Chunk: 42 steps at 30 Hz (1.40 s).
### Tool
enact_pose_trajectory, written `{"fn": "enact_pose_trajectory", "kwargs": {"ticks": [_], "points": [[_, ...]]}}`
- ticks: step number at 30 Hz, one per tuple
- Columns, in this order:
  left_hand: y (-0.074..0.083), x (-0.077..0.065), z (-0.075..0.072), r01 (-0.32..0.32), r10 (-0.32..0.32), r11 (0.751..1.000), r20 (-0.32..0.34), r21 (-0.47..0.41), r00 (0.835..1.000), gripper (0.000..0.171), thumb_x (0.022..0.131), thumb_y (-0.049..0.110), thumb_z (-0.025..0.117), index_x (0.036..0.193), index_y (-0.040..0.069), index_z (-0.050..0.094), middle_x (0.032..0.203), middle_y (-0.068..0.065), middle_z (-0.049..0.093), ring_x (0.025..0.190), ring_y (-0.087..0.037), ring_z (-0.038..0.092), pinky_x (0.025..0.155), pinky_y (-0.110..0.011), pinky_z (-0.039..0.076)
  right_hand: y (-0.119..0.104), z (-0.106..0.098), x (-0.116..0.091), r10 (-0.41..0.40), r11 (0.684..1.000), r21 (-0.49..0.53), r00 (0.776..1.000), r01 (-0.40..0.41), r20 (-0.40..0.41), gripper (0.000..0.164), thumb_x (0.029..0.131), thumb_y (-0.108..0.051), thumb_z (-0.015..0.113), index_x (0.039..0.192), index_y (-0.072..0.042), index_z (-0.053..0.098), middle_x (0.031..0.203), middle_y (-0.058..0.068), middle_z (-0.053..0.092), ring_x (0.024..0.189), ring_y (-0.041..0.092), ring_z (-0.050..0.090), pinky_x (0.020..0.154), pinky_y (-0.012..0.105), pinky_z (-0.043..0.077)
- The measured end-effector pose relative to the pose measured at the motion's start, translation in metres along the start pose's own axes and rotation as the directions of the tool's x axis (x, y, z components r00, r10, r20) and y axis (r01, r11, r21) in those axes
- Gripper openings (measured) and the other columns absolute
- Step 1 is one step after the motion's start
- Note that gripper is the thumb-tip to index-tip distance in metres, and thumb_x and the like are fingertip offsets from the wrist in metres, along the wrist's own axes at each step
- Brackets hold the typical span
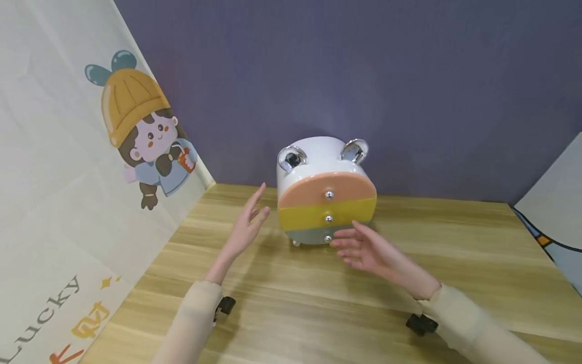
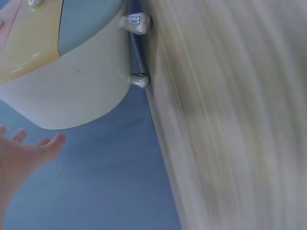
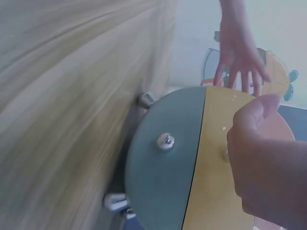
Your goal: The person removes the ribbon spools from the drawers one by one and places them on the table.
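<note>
A small rounded drawer box [image 1: 326, 202] stands on the wooden table, with a white body and two silver ears. Its front has three bands, pink, yellow and grey-green, each with a silver knob [image 1: 328, 219]. My left hand [image 1: 245, 227] is held out beside the box's left side, fingers extended and nothing in them. My right hand [image 1: 370, 250] hovers in front of the lower right of the box, fingers loosely bent near the bottom knob [image 3: 165, 141]. Short silver feet [image 2: 136, 23] lift the box off the tabletop.
The wooden table [image 1: 282, 313] spreads out around the box. A dark blue-grey wall [image 1: 409, 101] rises right behind it. At the left is a white panel [image 1: 54, 151] with a cartoon figure and lettering; another pale panel [image 1: 554, 192] borders the right side.
</note>
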<state>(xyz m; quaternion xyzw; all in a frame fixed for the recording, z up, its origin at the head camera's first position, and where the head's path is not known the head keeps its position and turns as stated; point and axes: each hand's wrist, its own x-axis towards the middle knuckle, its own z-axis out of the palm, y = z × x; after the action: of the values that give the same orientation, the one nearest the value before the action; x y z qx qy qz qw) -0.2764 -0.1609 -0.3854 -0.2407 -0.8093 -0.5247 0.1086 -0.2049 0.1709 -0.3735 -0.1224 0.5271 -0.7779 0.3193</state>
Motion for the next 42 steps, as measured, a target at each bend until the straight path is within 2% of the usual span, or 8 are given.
{"fn": "enact_pose_trajectory", "kwargs": {"ticks": [9,13,19,23,27,30,37,42], "points": [[-0.008,0.032,0.008,0.010,-0.011,0.998,-0.023,-0.055,1.000,0.058,0.106,0.016,0.046,0.159,0.020,0.024,0.167,-0.002,0.021,0.152,-0.033,0.025,0.121,-0.056,0.032,-0.012,0.009,0.025,0.009,0.988,0.154,1.000,-0.012,0.020,0.065,0.107,-0.049,0.027,0.144,0.003,0.027,0.119,0.004,0.066,0.100,0.012,0.063,0.086,0.020,0.055],[-0.003,0.048,0.011,0.039,-0.042,0.997,-0.037,-0.069,0.998,0.057,0.107,0.012,0.040,0.159,0.018,0.021,0.168,-0.004,0.018,0.152,-0.037,0.024,0.121,-0.060,0.029,-0.020,0.015,0.035,0.013,0.984,0.175,0.999,-0.018,0.030,0.064,0.106,-0.052,0.027,0.141,0.001,0.031,0.119,0.004,0.066,0.097,0.013,0.063,0.084,0.020,0.055],[0.017,0.057,0.013,0.036,-0.038,0.993,-0.019,-0.116,0.999,0.058,0.108,0.037,0.034,0.160,0.015,0.018,0.168,-0.007,0.017,0.151,-0.039,0.025,0.122,-0.056,0.031,-0.029,0.023,0.047,0.020,0.974,0.225,1.000,-0.025,0.024,0.066,0.105,-0.054,0.030,0.141,0.002,0.032,0.118,0.005,0.067,0.096,0.013,0.064,0.082,0.019,0.056],[0.018,0.060,0.016,0.017,-0.019,0.991,-0.012,-0.132,1.000,0.070,0.103,0.054,0.034,0.160,0.016,0.017,0.168,-0.006,0.017,0.151,-0.039,0.025,0.123,-0.055,0.030,-0.034,0.024,0.051,0.019,0.966,0.258,1.000,-0.022,0.016,0.064,0.105,-0.054,0.032,0.138,0.000,0.035,0.117,0.005,0.067,0.096,0.013,0.064,0.081,0.018,0.056],[0.019,0.062,0.019,-0.009,0.010,0.991,0.005,-0.131,1.000,0.056,0.109,0.026,0.036,0.159,0.013,0.017,0.167,-0.010,0.017,0.153,-0.036,0.021,0.125,-0.053,0.025,-0.037,0.024,0.055,0.013,0.956,0.293,1.000,-0.020,0.026,0.060,0.105,-0.054,0.031,0.132,-0.002,0.041,0.117,0.004,0.067,0.095,0.013,0.063,0.080,0.018,0.056],[0.021,0.061,0.019,-0.039,0.042,0.993,0.022,-0.110,0.999,0.053,0.105,0.004,0.037,0.156,0.004,0.024,0.167,-0.015,0.015,0.154,-0.035,0.016,0.127,-0.053,0.020,-0.040,0.024,0.057,0.002,0.947,0.321,1.000,-0.009,0.023,0.055,0.105,-0.053,0.032,0.124,-0.003,0.049,0.114,0.005,0.070,0.092,0.013,0.065,0.079,0.019,0.057],[0.021,0.062,0.017,0.001,0.002,0.997,0.035,-0.083,0.999,0.049,0.104,0.009,0.042,0.152,0.001,0.034,0.167,-0.013,0.016,0.155,-0.033,0.015,0.126,-0.059,0.017,-0.043,0.023,0.060,-0.028,0.931,0.364,0.999,0.010,0.046,0.051,0.107,-0.047,0.031,0.108,-0.006,0.061,0.108,0.006,0.074,0.090,0.014,0.069,0.079,0.019,0.058],[-0.005,0.069,0.019,0.004,-0.002,0.997,0.026,-0.075,1.000,0.049,0.105,0.013,0.042,0.153,0.005,0.034,0.168,-0.009,0.015,0.156,-0.031,0.013,0.127,-0.058,0.014,-0.044,0.022,0.062,-0.049,0.905,0.425,0.995,0.009,0.084,0.053,0.108,-0.042,0.030,0.110,-0.004,0.067,0.104,0.005,0.077,0.086,0.012,0.071,0.077,0.018,0.058]]}}
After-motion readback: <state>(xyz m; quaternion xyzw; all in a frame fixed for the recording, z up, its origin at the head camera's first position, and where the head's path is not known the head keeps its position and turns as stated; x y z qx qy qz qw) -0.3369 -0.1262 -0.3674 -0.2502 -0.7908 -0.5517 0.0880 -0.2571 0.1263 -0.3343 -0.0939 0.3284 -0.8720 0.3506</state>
